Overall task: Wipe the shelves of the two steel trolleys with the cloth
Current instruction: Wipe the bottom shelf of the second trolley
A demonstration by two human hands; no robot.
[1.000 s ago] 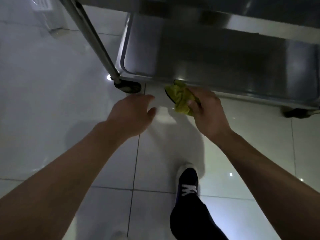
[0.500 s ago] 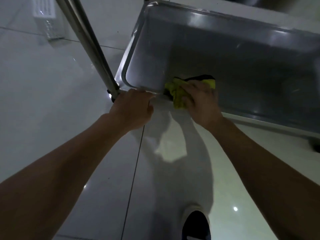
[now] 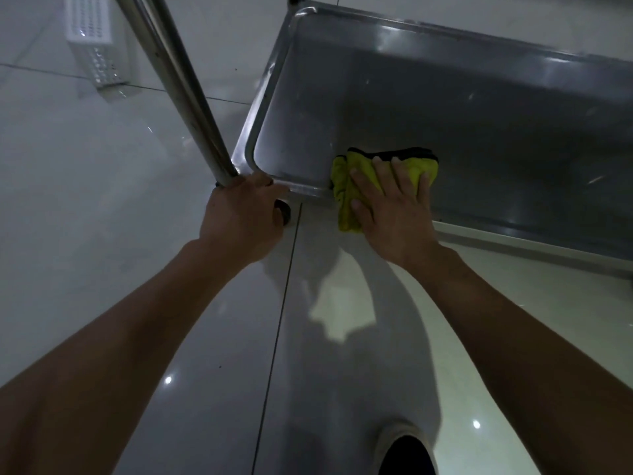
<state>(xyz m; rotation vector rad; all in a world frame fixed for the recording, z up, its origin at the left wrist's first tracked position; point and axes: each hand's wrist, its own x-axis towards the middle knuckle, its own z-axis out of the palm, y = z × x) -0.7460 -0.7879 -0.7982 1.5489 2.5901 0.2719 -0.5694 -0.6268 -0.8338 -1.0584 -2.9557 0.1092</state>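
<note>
Since half a second ago my right hand [image 3: 394, 207] has slid the cloth [image 3: 346, 186] further onto the bottom shelf [image 3: 445, 114] of the steel trolley, and my left hand [image 3: 245, 217] has settled on the shelf's near left corner. I see the right hand lying flat, fingers [image 3: 399, 173] straight and spread, pressing the yellow cloth down against the steel just inside the shelf's near rim. Nothing is pinched; the palm and fingers simply bear on the fabric. A dark edge of the cloth shows beyond my fingertips, and a bunched fold hangs over the rim toward me. My left hand is curled over the corner of the shelf, at the foot of the upright post [image 3: 178, 87], gripping the rim there. A caster [image 3: 283, 210] peeks out just below that corner. Beyond the post, well away from the shelf, a white perforated basket [image 3: 92, 42] stands on the tiled floor [image 3: 102, 200]. My shoe [image 3: 407, 454] shows on the tiles, well short of the shelf.
</note>
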